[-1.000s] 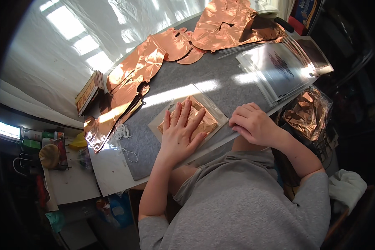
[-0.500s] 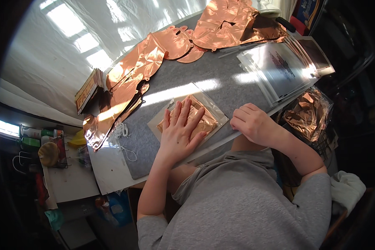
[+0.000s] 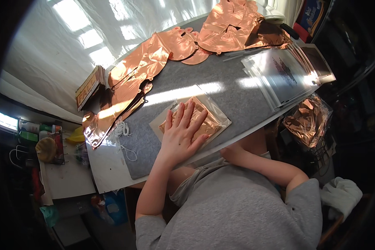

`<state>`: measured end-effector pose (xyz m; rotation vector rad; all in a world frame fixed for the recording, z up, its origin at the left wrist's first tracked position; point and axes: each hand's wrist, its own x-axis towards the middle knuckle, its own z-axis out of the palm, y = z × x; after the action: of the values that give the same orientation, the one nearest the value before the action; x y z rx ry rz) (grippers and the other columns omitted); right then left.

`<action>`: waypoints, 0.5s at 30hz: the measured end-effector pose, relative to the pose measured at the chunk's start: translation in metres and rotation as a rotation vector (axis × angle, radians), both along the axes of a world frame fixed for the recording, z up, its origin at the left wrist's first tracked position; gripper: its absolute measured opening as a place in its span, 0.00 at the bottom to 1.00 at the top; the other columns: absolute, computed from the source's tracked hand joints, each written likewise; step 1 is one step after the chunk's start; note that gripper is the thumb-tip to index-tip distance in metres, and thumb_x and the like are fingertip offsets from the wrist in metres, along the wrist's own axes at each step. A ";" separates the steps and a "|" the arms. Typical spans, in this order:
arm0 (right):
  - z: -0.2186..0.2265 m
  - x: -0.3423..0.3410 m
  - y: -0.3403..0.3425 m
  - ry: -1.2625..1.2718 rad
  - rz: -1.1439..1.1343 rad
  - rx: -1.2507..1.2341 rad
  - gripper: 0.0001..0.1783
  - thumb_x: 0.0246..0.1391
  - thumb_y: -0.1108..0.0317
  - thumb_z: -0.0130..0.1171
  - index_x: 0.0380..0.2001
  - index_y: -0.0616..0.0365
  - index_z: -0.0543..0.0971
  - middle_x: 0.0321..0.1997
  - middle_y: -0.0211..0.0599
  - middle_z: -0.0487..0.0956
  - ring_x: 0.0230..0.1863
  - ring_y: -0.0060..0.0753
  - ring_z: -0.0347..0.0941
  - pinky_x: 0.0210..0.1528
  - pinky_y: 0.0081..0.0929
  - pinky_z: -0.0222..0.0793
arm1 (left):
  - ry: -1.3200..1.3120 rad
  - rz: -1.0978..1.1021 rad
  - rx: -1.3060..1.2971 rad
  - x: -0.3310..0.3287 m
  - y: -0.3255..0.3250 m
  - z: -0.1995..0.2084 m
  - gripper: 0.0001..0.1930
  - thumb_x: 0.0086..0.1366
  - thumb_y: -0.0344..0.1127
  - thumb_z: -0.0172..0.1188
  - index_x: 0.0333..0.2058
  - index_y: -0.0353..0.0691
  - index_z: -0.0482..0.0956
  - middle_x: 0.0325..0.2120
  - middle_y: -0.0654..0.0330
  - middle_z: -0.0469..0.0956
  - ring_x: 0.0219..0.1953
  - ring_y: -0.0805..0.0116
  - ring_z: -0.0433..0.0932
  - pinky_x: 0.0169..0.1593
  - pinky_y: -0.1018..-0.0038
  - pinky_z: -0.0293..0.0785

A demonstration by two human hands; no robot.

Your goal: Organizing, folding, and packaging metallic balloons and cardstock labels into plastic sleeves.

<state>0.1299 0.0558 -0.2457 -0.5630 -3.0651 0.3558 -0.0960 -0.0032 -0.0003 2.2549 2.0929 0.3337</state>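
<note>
My left hand (image 3: 180, 135) lies flat with its fingers spread on a folded copper foil sheet (image 3: 212, 124) inside a clear plastic sleeve (image 3: 156, 127). The sleeve rests at an angle on the grey felt mat (image 3: 187, 75), near the front edge of the table. Lower down, my right hand (image 3: 233, 153) is by my lap at the table's front edge. Its fingers are hidden from sight, so I cannot tell what they hold, if anything.
Flat copper foil balloons (image 3: 154, 54) stretch along the back and left of the mat. Clear plastic sleeves (image 3: 275, 79) are stacked at the right. Beyond the right edge sits a bag of copper foil (image 3: 306, 121). White string (image 3: 121, 130) and a card bundle (image 3: 90, 88) lie left.
My right hand has moved down and left, from above the table's front edge beside the sleeve to my lap. My left hand stays flat on the sleeve.
</note>
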 end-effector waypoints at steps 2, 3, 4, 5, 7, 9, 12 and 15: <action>-0.022 -0.014 0.019 0.232 -0.089 0.229 0.08 0.54 0.68 0.54 0.36 0.56 0.80 0.46 0.38 0.81 0.52 0.38 0.78 0.53 0.37 0.73 | 0.005 -0.012 -0.013 0.000 0.002 0.000 0.35 0.71 0.62 0.50 0.72 0.61 0.62 0.76 0.52 0.50 0.77 0.44 0.46 0.76 0.44 0.36; -0.027 -0.014 0.027 0.463 -0.190 0.452 0.09 0.54 0.69 0.55 0.37 0.58 0.80 0.45 0.38 0.83 0.51 0.42 0.80 0.53 0.40 0.75 | 0.003 -0.014 -0.003 0.002 0.004 0.002 0.35 0.71 0.62 0.50 0.72 0.61 0.62 0.76 0.52 0.50 0.77 0.44 0.46 0.76 0.44 0.36; -0.017 -0.009 0.031 0.463 -0.181 0.457 0.09 0.54 0.69 0.55 0.37 0.58 0.80 0.45 0.38 0.83 0.51 0.42 0.80 0.53 0.40 0.75 | -0.023 -0.023 -0.009 0.001 0.005 0.000 0.36 0.71 0.63 0.50 0.73 0.58 0.62 0.76 0.52 0.50 0.78 0.45 0.45 0.76 0.45 0.35; 0.010 0.001 0.030 0.506 -0.112 0.297 0.12 0.54 0.69 0.54 0.41 0.60 0.80 0.44 0.39 0.83 0.48 0.45 0.80 0.51 0.41 0.77 | -0.050 -0.016 -0.017 -0.003 0.001 -0.002 0.37 0.70 0.64 0.50 0.73 0.56 0.61 0.76 0.53 0.49 0.78 0.45 0.44 0.76 0.46 0.34; 0.093 0.021 0.030 0.195 0.020 0.004 0.18 0.55 0.67 0.56 0.49 0.61 0.80 0.45 0.42 0.82 0.46 0.47 0.81 0.48 0.41 0.78 | -0.124 0.024 0.040 -0.010 -0.006 -0.006 0.39 0.70 0.64 0.51 0.73 0.54 0.60 0.76 0.53 0.49 0.78 0.45 0.42 0.77 0.46 0.33; 0.189 0.039 0.033 -0.159 0.082 -0.109 0.22 0.56 0.65 0.59 0.53 0.60 0.80 0.47 0.43 0.81 0.46 0.47 0.80 0.47 0.39 0.79 | -0.196 0.044 0.101 -0.010 -0.009 -0.002 0.40 0.69 0.64 0.52 0.74 0.52 0.59 0.77 0.54 0.48 0.78 0.46 0.40 0.77 0.47 0.31; 0.255 0.047 0.044 -0.202 0.135 -0.445 0.26 0.54 0.60 0.69 0.56 0.53 0.79 0.50 0.44 0.80 0.53 0.44 0.79 0.47 0.39 0.78 | -0.069 -0.026 0.220 -0.008 -0.012 0.010 0.38 0.67 0.58 0.59 0.71 0.49 0.64 0.72 0.54 0.60 0.75 0.51 0.54 0.77 0.49 0.42; 0.260 0.032 0.059 0.565 0.132 0.012 0.40 0.44 0.57 0.76 0.62 0.50 0.75 0.61 0.34 0.76 0.62 0.43 0.73 0.61 0.44 0.72 | -0.035 -0.161 0.493 -0.004 -0.021 0.021 0.22 0.60 0.41 0.67 0.53 0.46 0.82 0.48 0.66 0.81 0.52 0.64 0.78 0.62 0.61 0.67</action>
<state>0.1623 0.1147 0.0142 -0.2065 -2.5566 0.4135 -0.0998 -0.0244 0.0210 2.6219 1.9581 0.9628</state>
